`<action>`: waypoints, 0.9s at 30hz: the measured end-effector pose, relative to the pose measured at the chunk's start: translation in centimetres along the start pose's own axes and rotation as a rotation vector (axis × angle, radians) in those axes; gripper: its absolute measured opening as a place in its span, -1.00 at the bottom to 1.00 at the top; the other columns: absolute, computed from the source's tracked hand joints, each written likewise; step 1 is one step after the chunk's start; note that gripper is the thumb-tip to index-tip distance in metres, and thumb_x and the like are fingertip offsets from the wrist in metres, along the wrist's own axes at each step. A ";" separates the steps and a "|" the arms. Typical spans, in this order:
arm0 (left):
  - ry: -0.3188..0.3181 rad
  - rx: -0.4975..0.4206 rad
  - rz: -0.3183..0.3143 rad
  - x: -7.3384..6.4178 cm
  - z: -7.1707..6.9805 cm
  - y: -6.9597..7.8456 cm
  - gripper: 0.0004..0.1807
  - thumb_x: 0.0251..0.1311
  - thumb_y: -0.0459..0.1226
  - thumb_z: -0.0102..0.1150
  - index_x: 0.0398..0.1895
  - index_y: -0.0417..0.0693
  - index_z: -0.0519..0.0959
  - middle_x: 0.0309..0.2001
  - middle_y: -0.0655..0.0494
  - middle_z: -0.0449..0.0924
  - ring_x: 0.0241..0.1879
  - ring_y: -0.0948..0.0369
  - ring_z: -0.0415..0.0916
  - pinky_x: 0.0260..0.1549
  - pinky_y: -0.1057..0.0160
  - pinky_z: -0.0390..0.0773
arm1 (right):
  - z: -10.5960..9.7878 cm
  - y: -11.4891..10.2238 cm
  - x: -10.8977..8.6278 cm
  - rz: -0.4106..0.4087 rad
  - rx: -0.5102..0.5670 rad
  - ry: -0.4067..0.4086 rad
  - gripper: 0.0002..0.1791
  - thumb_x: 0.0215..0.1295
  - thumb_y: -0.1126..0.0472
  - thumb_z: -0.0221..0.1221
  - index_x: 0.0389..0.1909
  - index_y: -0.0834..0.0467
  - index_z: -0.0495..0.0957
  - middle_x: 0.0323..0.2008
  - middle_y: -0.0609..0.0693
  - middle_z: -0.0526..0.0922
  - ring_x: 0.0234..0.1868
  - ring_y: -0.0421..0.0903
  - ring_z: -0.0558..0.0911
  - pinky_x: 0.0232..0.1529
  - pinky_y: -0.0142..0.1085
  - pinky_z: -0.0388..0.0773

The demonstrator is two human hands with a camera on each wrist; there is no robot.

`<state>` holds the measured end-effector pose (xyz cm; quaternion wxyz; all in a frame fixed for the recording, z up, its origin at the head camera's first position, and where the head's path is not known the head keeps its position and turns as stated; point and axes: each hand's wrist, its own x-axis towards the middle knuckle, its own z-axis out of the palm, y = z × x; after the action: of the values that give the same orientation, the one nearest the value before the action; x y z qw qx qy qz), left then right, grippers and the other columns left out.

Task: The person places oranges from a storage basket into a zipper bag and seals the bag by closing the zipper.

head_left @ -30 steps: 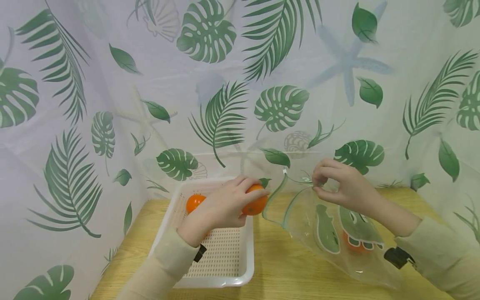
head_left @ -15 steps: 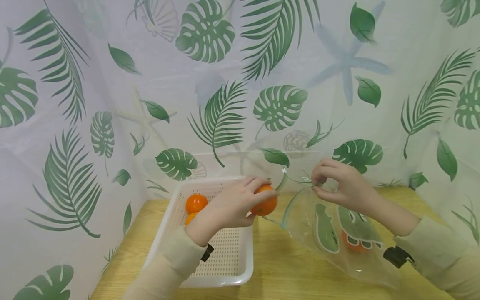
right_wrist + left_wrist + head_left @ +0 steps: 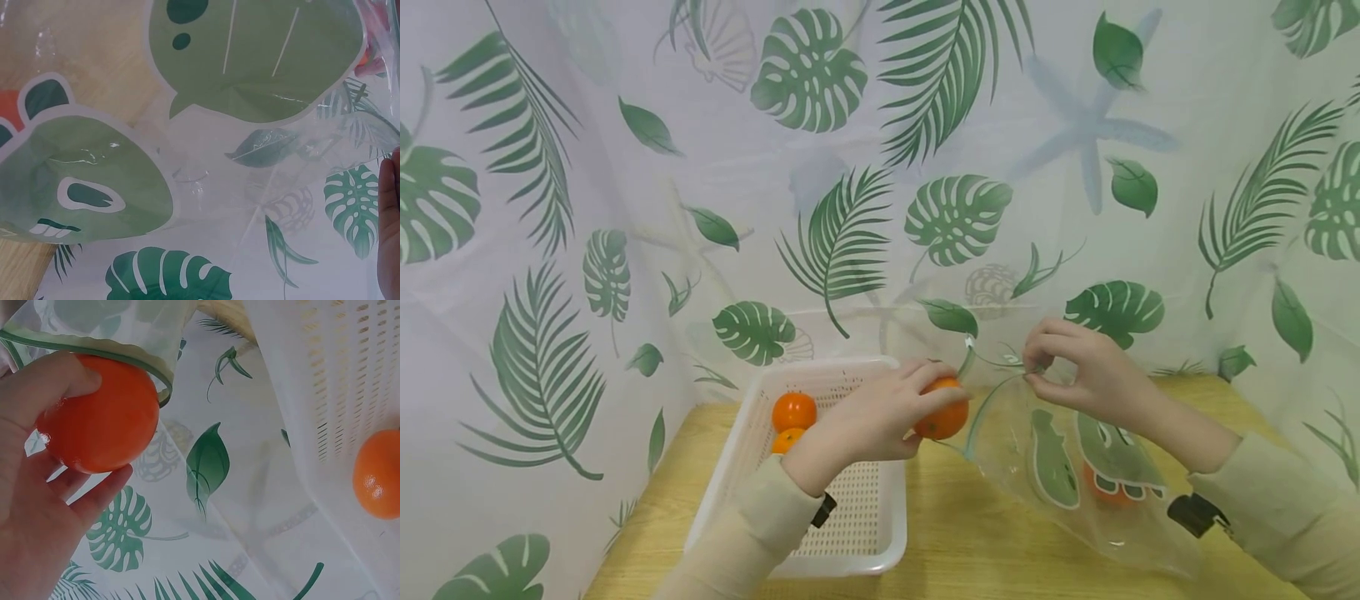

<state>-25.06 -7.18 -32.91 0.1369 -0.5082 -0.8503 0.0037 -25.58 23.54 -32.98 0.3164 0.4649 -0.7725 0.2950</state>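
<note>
My left hand (image 3: 887, 412) grips an orange (image 3: 943, 410) at the mouth of a clear plastic bag (image 3: 1011, 450). In the left wrist view, the thumb lies over the orange (image 3: 103, 419), and the bag's green-edged opening overlaps its top. My right hand (image 3: 1086, 371) pinches the bag's upper rim between thumb and fingers, keeping the mouth spread. Green cartoon prints cover the bag (image 3: 250, 56) in the right wrist view. Another orange fruit (image 3: 1112, 492) shows through the bag near its bottom. Only the edge of the right hand (image 3: 389, 225) appears in the right wrist view.
A white perforated plastic basket (image 3: 891, 533) stands on the wooden table (image 3: 970, 542) under my left forearm. Two oranges are visible in it, one at the back (image 3: 794, 412) and one partly behind the forearm. A leaf-printed curtain (image 3: 865, 275) surrounds the table.
My left hand has carried the orange rightward from over the basket's right edge to the bag's mouth. The right hand has kept its hold on the rim.
</note>
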 end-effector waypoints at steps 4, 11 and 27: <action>-0.010 -0.047 -0.002 0.2 0.1 0.2 -0.15 0.03 -0.36 0.50 0.47 0.22 0.46 0.42 0.09 0.42 0.38 0.13 0.42 0.16 0.19 0.65 | 0.1 -0.1 0.0 0.001 -0.003 0.001 -0.58 -0.15 0.58 0.41 -0.36 0.05 0.59 -0.31 -0.13 0.60 -0.29 -0.30 0.54 -0.16 -0.64 0.50; -0.045 -0.115 0.000 0.6 0.1 0.5 -0.13 0.07 -0.33 0.49 0.51 0.23 0.42 0.49 0.09 0.39 0.38 0.11 0.46 -0.13 0.29 0.66 | 0.2 -0.1 0.1 -0.008 -0.005 0.008 -0.54 -0.20 0.61 0.42 -0.36 0.06 0.59 -0.31 -0.15 0.59 -0.29 -0.29 0.53 -0.16 -0.65 0.49; -0.076 -0.199 0.025 1.5 0.6 0.4 -0.20 0.19 -0.31 0.54 0.51 0.11 0.44 0.51 0.05 0.40 0.45 0.12 0.40 0.27 0.25 0.61 | 0.5 0.1 0.2 -0.038 0.015 0.013 -0.61 -0.15 0.56 0.39 -0.35 0.07 0.59 -0.31 -0.08 0.61 -0.29 -0.27 0.54 -0.15 -0.63 0.49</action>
<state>-25.57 -5.59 -33.20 0.0532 -0.5292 -0.8447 -0.0599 -25.89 23.10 -33.11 0.3235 0.4798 -0.7592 0.2978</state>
